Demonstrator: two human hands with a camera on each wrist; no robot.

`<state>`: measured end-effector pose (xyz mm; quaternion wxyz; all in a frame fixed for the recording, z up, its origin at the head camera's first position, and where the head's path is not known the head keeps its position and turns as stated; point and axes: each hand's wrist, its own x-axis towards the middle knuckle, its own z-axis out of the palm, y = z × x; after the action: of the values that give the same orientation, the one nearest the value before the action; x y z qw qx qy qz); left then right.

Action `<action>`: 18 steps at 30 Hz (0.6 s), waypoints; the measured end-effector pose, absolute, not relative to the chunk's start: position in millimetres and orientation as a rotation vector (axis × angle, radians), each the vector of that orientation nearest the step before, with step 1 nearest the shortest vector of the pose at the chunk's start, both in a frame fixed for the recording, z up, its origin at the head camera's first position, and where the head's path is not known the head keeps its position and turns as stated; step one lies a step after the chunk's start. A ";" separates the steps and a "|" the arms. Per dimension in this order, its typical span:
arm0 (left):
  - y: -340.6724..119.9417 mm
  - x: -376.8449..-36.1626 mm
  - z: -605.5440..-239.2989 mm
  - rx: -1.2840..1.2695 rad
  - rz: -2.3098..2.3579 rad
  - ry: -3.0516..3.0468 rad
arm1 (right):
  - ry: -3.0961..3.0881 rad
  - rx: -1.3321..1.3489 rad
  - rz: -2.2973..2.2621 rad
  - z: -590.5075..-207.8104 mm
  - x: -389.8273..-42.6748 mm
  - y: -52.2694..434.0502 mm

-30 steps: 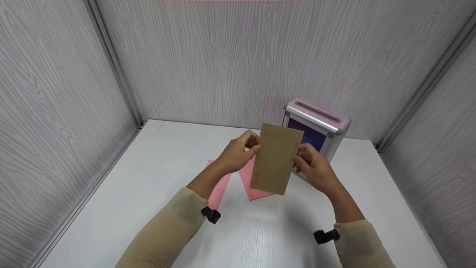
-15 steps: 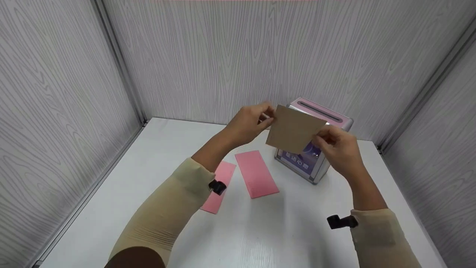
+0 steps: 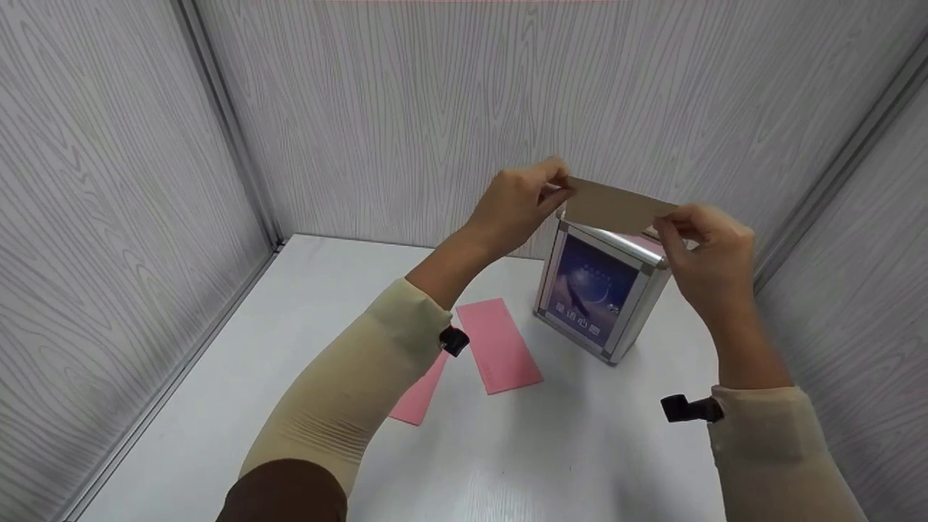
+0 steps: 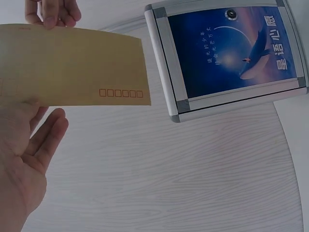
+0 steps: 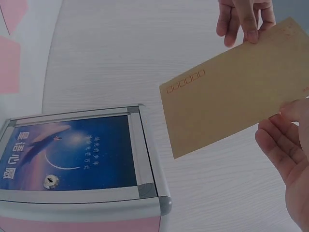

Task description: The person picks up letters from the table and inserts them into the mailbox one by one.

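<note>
A brown paper envelope [image 3: 612,206] with a row of small red squares is held between both hands, above the top of the slotted box [image 3: 591,290]. My left hand [image 3: 518,206] pinches its left long edge between thumb and fingers. On the opposite edge, my right hand [image 3: 707,254] pinches it the same way. In the left wrist view the envelope [image 4: 72,65] is beside the box's printed front [image 4: 231,53]. The right wrist view has the envelope [image 5: 231,87] apart from the box [image 5: 77,159]. In the head view the envelope covers most of the box's pink top.
Two pink envelopes lie on the white table [image 3: 217,362]: one pink envelope [image 3: 500,344] left of the box, another pink envelope [image 3: 420,395] partly under the left forearm in view. Grey wood-grain panels [image 3: 406,109] stand around the table's back and sides.
Both hands have lifted the brown envelope up, away and to the right, from in front of the box to above its top. The envelope has tipped flatter in the head view.
</note>
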<state>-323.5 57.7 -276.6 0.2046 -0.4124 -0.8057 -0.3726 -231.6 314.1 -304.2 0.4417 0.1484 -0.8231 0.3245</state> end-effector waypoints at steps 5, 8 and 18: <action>73.2 -332.6 -277.7 -1.137 -1.070 -2.209 | -2.004 0.318 0.780 -301.2 -235.9 321.3; 83.9 -338.8 -282.3 -1.126 -1.100 -2.195 | -1.983 0.289 0.776 -304.2 -240.5 326.3; 106.4 -356.5 -294.2 -1.055 -1.228 -2.203 | -2.011 0.288 0.818 -319.5 -248.4 334.8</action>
<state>-356.5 106.4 -294.2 0.2027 -0.3778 -0.7891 -0.4398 -248.4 334.8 -319.5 0.4581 0.1169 -0.8163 0.3319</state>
